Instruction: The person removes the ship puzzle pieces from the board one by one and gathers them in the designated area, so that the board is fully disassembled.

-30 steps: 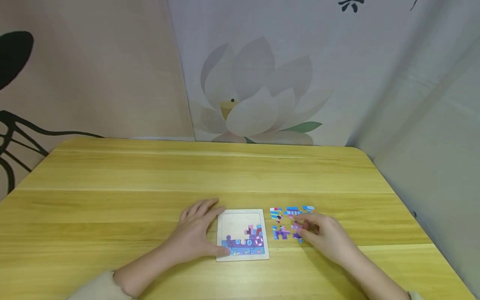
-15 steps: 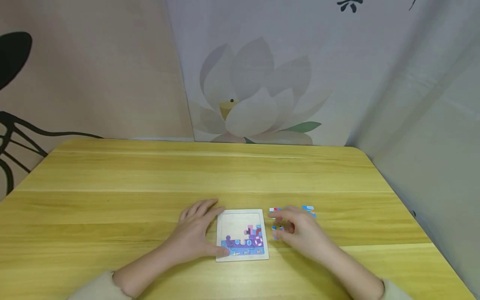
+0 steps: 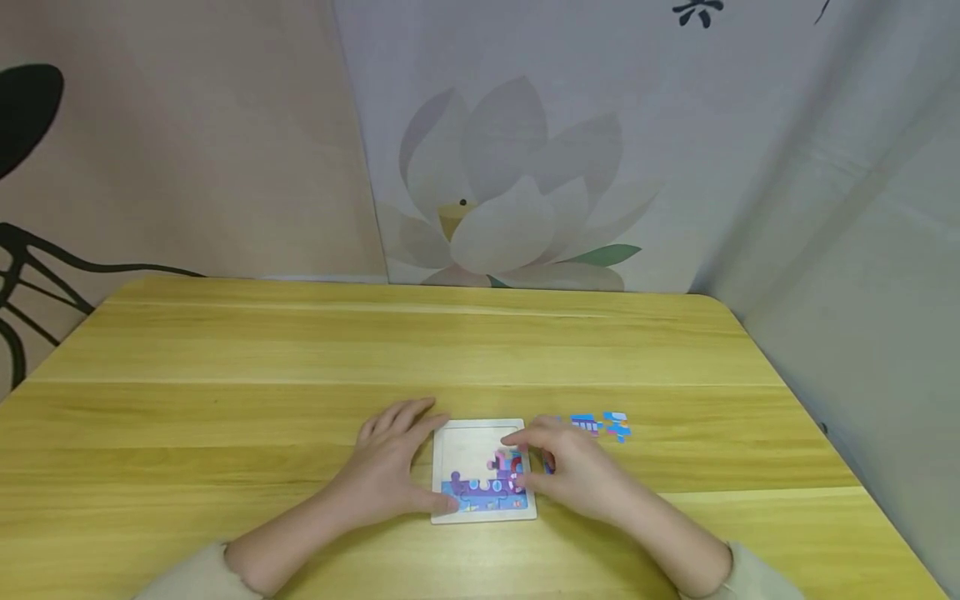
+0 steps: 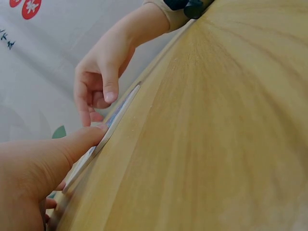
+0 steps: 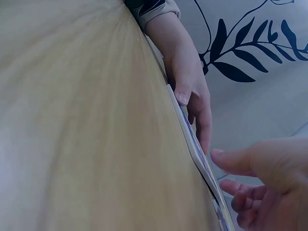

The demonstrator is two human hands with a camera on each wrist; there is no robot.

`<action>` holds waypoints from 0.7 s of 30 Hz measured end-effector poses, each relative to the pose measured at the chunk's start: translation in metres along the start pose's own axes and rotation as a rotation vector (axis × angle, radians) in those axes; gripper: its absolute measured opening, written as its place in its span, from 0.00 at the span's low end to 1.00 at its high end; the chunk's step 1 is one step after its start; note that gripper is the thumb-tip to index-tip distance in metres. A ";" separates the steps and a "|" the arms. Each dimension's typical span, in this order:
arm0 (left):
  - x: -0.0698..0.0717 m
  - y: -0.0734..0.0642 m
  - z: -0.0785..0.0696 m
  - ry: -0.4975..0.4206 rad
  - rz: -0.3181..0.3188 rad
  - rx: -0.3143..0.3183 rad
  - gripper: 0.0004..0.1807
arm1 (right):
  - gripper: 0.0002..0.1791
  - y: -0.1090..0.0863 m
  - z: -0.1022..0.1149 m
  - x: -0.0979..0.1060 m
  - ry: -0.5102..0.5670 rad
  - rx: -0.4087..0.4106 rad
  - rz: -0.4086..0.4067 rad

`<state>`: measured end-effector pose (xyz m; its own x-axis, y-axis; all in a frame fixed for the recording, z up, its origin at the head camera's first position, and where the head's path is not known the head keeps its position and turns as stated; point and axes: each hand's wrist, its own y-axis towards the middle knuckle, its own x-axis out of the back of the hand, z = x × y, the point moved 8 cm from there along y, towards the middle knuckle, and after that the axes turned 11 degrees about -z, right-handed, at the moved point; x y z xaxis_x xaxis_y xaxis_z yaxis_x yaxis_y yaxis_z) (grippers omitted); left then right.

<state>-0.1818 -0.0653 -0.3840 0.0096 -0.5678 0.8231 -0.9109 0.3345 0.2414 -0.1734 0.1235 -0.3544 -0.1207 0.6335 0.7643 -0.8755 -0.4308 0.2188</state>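
Tabletop: yellowish wood grain, smooth, satin sheen; soft light reflections along the planks. Puzzle tray: pale, wood-like, matt floor and smooth rim. Fitted jigsaw pieces and loose jigsaw pieces: flat, smooth printed faces; core material not discernible. Lotus-printed backdrop: looks like cloth, matt. Side drape: matt fabric, softly creased. Sleeves: beige cloth, matt.

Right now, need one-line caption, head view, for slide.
Left hand rests on partly filled puzzle tray; right hand at its right edge, loose pieces beyond.
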 end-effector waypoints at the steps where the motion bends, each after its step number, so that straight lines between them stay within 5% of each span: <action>1: 0.000 0.000 0.000 0.001 0.000 -0.001 0.59 | 0.22 0.000 0.000 -0.001 -0.006 0.006 0.008; 21: 0.001 0.000 0.000 -0.003 -0.008 -0.014 0.58 | 0.18 0.005 0.000 -0.011 -0.041 0.011 0.088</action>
<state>-0.1818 -0.0655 -0.3835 0.0156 -0.5732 0.8193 -0.9048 0.3407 0.2556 -0.1762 0.1142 -0.3619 -0.1778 0.5658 0.8051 -0.8569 -0.4913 0.1560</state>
